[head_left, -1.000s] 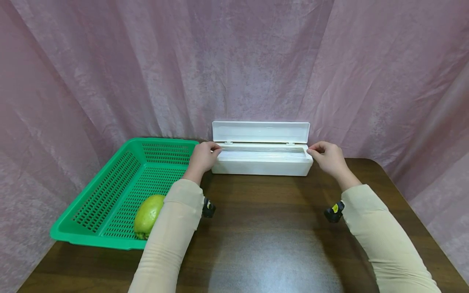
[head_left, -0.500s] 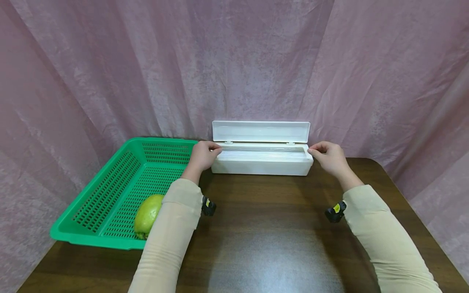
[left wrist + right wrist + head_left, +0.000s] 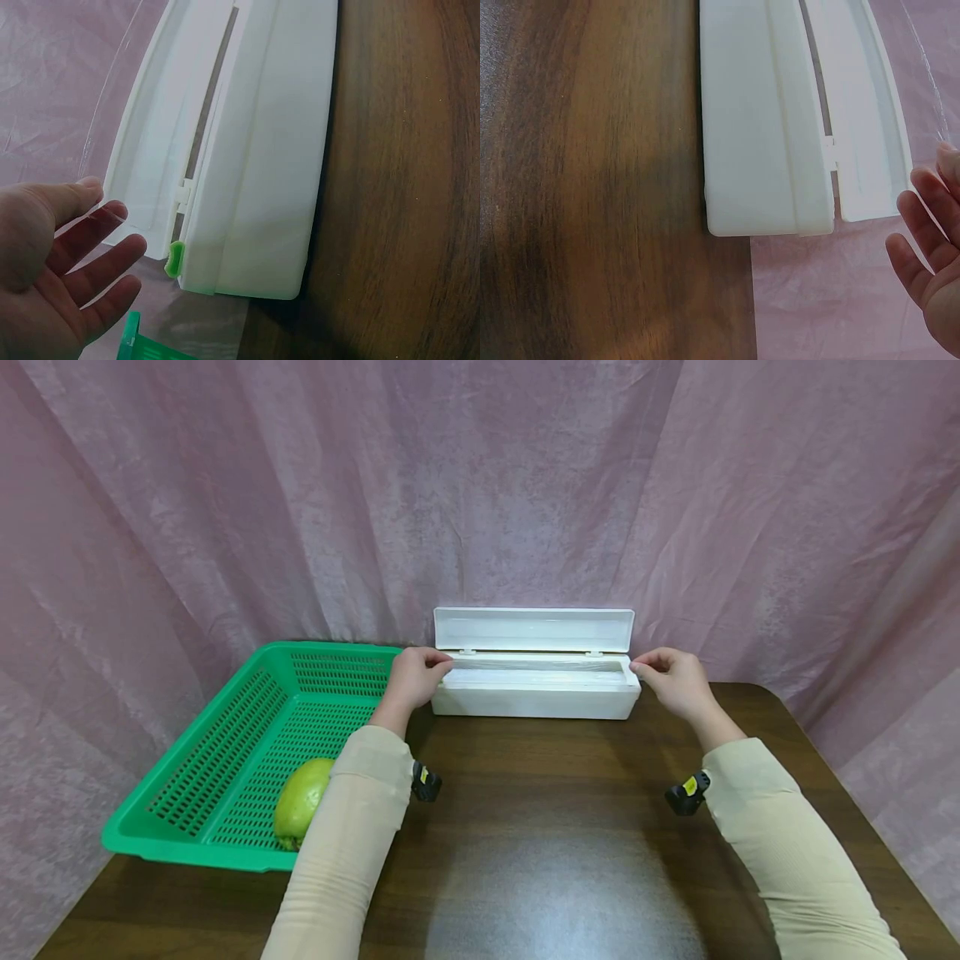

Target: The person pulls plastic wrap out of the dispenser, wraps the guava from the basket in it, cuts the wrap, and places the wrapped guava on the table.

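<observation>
A long white cling film dispenser box (image 3: pixel 536 703) stands at the back of the table, its lid (image 3: pixel 534 629) tilted up. Across its top runs the edge of clear cling film (image 3: pixel 536 665). At the left end, my left hand (image 3: pixel 411 681) pinches the film between thumb and forefinger, the other fingers spread loosely. My right hand (image 3: pixel 675 683) pinches the opposite corner at the right end. In the left wrist view the film's edge (image 3: pixel 112 67) runs up from the thumb, and a green slider (image 3: pixel 175 259) sits at the box's end. The roll inside cannot be made out.
To the left, a green plastic basket (image 3: pixel 187 853) holds one yellow-green fruit (image 3: pixel 302 803), partly hidden by my left sleeve. A pink curtain (image 3: pixel 480 485) hangs right behind the box. The brown wooden table (image 3: pixel 555 777) extends in front.
Almost nothing moves. The film's edge lifts very slightly over the box while both hands stay at its ends, and the left hand shifts a hair.
</observation>
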`<state>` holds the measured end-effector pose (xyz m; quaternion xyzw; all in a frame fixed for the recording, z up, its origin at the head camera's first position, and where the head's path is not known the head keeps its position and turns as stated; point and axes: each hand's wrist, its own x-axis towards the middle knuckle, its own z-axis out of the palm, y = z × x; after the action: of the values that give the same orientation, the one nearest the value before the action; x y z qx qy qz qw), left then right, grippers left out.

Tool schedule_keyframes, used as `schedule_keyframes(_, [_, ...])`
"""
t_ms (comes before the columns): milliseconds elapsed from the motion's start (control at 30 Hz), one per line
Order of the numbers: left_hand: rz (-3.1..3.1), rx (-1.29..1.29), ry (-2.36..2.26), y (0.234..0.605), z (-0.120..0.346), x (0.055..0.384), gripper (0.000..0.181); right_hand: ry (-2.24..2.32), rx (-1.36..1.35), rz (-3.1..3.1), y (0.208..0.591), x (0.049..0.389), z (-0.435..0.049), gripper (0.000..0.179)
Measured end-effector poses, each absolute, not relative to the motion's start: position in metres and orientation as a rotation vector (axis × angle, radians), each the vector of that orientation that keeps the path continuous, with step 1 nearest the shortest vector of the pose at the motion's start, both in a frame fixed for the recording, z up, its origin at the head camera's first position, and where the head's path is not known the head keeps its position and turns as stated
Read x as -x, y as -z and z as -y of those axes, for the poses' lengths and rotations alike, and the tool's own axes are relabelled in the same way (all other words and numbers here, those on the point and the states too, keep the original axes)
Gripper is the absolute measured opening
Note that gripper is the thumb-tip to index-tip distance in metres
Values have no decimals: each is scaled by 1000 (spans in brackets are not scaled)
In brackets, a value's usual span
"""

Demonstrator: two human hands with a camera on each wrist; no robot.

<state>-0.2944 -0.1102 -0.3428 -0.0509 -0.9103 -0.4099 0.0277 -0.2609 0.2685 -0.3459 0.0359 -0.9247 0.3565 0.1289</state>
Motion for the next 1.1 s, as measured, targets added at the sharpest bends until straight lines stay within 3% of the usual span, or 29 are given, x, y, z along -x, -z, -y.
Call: schedule_keyframes(1100, [2704, 170, 1333, 344, 109, 294, 26, -1114, -90, 2666, 341, 256, -268, 31])
